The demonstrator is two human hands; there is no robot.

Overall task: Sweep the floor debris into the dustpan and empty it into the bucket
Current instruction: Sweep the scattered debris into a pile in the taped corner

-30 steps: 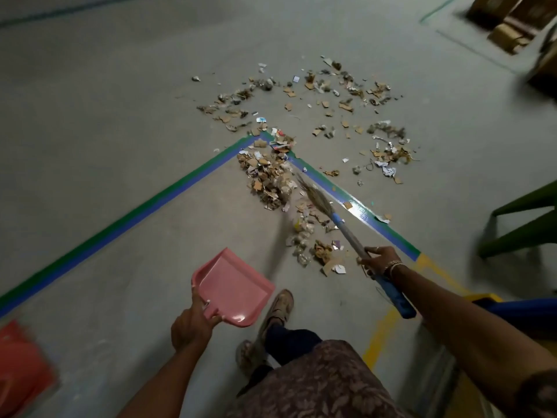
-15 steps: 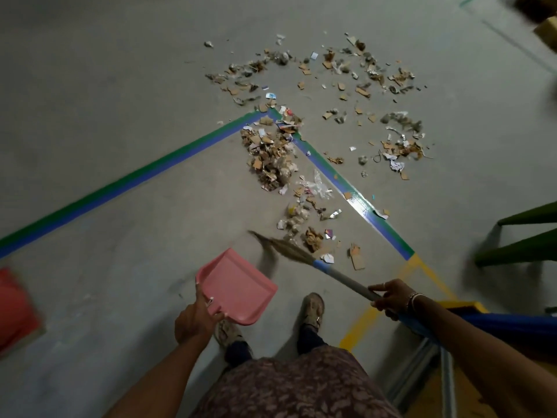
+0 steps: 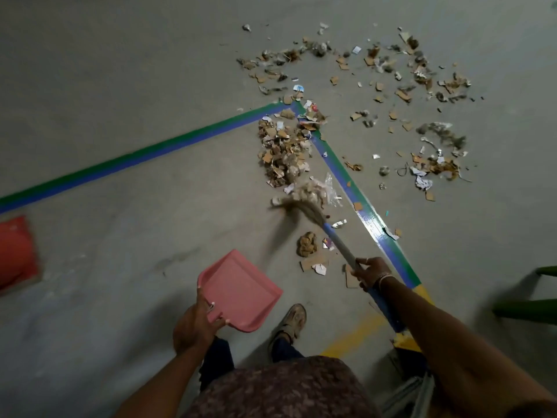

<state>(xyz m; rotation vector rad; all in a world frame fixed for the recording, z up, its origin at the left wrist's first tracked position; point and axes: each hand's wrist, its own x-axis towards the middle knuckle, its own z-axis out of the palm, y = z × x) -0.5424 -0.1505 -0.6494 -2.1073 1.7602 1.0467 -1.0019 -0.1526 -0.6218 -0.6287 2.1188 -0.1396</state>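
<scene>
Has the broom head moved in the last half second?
Yes. The broom head swung forward from the dustpan toward the blue-green floor tape.

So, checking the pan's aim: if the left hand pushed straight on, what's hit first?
Probably the crumpled brown clump, just beyond the dustpan the left hand holds; depth is unclear.

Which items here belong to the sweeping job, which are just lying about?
Job: broom in right hand, pink dustpan in left hand, debris pile, scattered scraps.
Lying about: red object at left edge, green frame at right, floor tape.
</scene>
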